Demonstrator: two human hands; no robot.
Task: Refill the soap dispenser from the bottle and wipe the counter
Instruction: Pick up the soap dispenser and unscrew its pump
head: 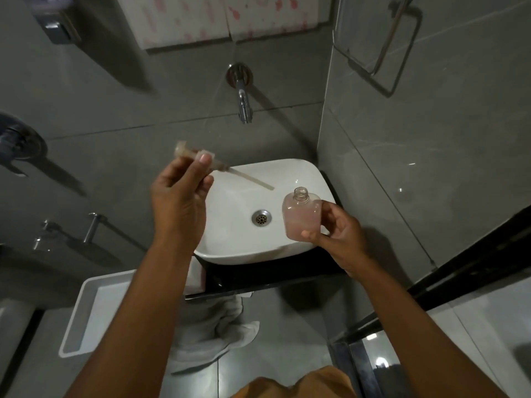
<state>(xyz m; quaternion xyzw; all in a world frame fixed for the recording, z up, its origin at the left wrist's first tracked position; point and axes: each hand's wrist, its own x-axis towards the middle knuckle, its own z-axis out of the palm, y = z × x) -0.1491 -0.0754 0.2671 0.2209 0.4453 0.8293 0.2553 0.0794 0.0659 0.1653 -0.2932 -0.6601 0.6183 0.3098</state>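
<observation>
Clear plastic soap dispenser (pixel 301 215), uncapped and partly filled with pink liquid, is gripped in the right hand (pixel 339 234), fingers curled round its side and base, above the right rim of the white basin (pixel 230 254). Left hand (pixel 179 196) pinches the removed pump head (pixel 198 159); its dip tube extends over the basin. Beyond, a chrome tap (pixel 242 94) projects from the grey tiled wall.

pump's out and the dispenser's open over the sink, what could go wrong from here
The pump, pinched in the left hand, points its tube out over the basin, so soap may drip there. The open dispenser bottle, gripped low by the right hand, leans slightly; tipped further, its pink soap could spill.
</observation>
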